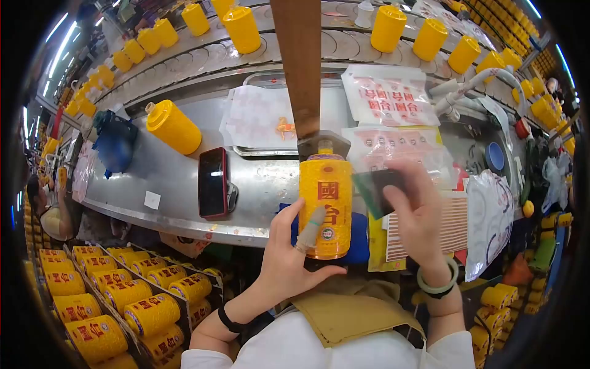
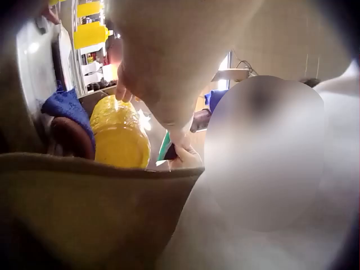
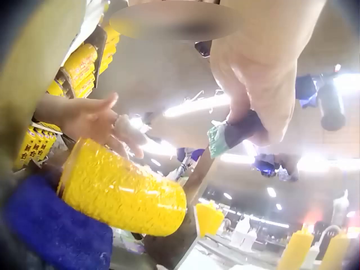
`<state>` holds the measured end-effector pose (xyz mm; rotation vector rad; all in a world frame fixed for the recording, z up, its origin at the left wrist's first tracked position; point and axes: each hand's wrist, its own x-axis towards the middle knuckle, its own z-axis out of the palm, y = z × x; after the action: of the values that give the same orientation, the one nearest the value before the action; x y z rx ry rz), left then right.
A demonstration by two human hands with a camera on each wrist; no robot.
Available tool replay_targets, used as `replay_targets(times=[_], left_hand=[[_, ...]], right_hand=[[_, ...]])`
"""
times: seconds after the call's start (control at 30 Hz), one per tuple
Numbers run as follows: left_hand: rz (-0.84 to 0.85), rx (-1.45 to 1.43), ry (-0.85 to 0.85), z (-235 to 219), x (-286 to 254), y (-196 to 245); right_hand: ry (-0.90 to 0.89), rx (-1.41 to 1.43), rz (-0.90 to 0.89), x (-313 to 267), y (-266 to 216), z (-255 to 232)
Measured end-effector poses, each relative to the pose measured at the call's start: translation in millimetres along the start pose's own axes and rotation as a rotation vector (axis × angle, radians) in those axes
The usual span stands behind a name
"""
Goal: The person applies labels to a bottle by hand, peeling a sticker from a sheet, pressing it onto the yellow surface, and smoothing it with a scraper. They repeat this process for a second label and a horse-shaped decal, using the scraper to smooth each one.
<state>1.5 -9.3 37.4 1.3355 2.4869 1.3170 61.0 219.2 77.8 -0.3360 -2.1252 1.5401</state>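
Note:
A yellow bottle (image 1: 335,175) with red characters and a clear neck lies label up on a blue cloth support (image 1: 360,241), its neck away from the body. My left hand (image 1: 279,264) touches its near left side, one covered fingertip over the label, thumb stretched out below the base. In the right wrist view that left hand (image 3: 93,119) has spread fingers beside the bottle (image 3: 126,194). My right hand (image 1: 421,218) pinches a green and black pad (image 1: 373,189) just right of the bottle, apart from it. The left wrist view shows the bottle's round base (image 2: 121,147).
A phone (image 1: 212,183) and another yellow bottle (image 1: 174,127) lie left on the metal table. Printed sheets (image 1: 399,147) and striped strips (image 1: 452,221) are at the right. A brown post (image 1: 298,55) rises beyond the bottle, before a conveyor. Crates of yellow bottles (image 1: 95,338) stand lower left.

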Motion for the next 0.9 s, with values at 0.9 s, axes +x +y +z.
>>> replay_targets(times=[0.9], left_hand=[[0.045,0.499,0.047,30.2,-2.8,11.3]], right_hand=[[0.065,-0.212,-0.285,-2.7,34.2,2.7]])
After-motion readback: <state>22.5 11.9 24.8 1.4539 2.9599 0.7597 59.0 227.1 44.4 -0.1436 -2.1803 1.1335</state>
